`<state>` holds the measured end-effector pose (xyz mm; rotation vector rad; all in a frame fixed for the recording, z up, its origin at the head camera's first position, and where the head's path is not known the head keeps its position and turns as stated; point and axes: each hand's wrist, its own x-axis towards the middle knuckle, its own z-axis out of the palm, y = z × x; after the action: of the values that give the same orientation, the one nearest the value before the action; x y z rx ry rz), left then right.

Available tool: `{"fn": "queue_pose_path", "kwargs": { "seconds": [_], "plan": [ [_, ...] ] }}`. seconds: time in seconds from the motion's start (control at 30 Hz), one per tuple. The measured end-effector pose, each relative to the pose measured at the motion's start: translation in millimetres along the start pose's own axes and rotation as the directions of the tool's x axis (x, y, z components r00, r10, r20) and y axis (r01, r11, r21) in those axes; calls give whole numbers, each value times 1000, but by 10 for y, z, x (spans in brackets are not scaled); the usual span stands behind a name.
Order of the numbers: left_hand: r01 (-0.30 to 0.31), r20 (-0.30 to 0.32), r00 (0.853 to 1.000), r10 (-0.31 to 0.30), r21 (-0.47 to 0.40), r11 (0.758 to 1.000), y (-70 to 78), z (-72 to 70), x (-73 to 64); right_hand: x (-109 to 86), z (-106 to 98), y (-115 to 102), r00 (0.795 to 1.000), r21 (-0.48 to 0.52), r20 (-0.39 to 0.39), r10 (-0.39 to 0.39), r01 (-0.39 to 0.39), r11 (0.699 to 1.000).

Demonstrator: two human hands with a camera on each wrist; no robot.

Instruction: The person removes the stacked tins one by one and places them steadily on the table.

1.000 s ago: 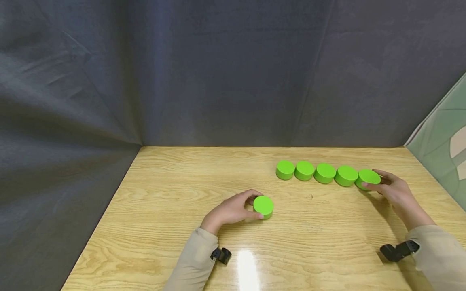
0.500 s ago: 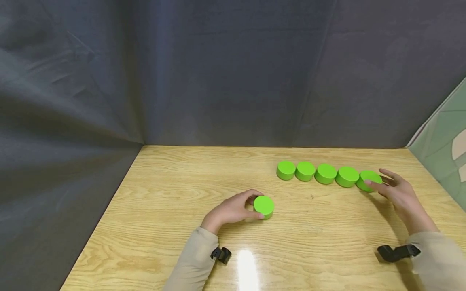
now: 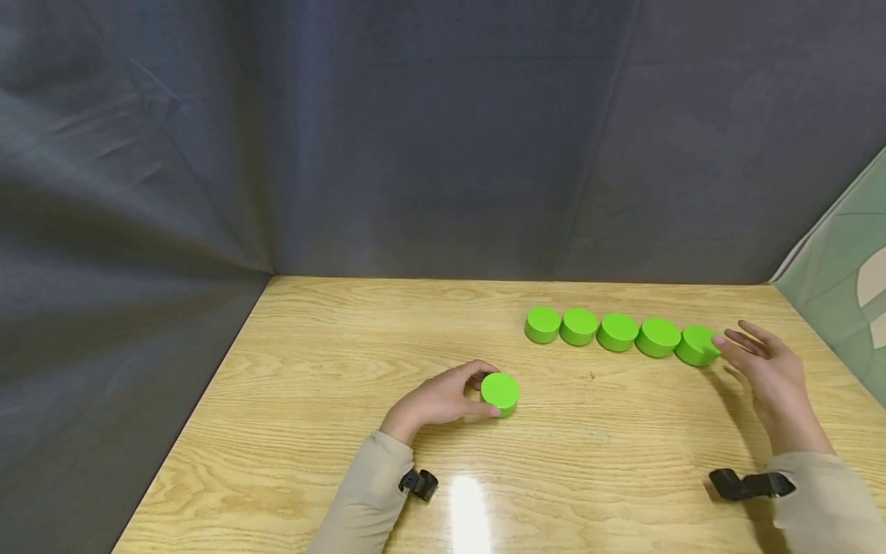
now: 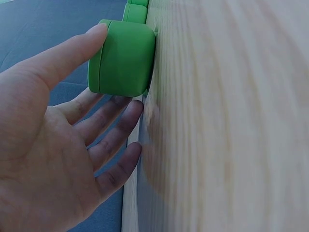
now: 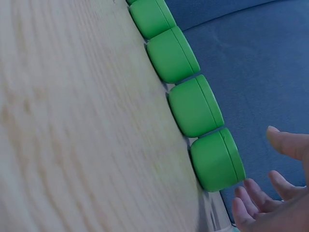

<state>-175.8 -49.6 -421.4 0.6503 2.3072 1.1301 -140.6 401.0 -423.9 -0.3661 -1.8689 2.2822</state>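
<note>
In the head view my left hand [image 3: 443, 396] pinches a short green round container [image 3: 500, 394] at the table's middle. The left wrist view shows the thumb against this container's [image 4: 125, 58] side near a thin seam, with fingers on the opposite side. Several matching containers stand in a row at the back right. My right hand [image 3: 768, 369] is beside the row's rightmost container [image 3: 695, 345], its fingers spread and holding nothing. In the right wrist view a gap shows between the right thumb [image 5: 285, 142] and that end container [image 5: 217, 162].
The row's leftmost container [image 3: 542, 325] stands behind and right of the left hand's one. A wooden table [image 3: 311, 400] carries everything. Dark fabric [image 3: 443, 138] rises along its back and left edges, and a pale green panel [image 3: 837, 261] stands at the right.
My right hand has let go of the row's rightmost container and drawn back to the right, its fingers opening. The left hand and its container have stayed in place.
</note>
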Motion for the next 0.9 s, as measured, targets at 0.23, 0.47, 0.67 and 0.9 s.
{"fn": "queue_pose_path", "kwargs": {
  "seconds": [0.23,0.47,0.67,0.9],
  "plan": [
    [-6,3,1000,6,2,1000,-10,0,9,-30,17,-15,999,50,-27,-42,43,998],
    [-14,1,1000,14,20,1000,-25,5,15,-65,50,-44,996,-63,-47,-80,77,995],
    [-2,-14,1000,3,52,999,-3,3,-5,-82,102,-93,990,-56,-56,-132,129,990],
    [-1,-32,999,3,76,997,14,15,-11,-111,140,-129,986,-95,-61,-155,149,984]
  ]
}}
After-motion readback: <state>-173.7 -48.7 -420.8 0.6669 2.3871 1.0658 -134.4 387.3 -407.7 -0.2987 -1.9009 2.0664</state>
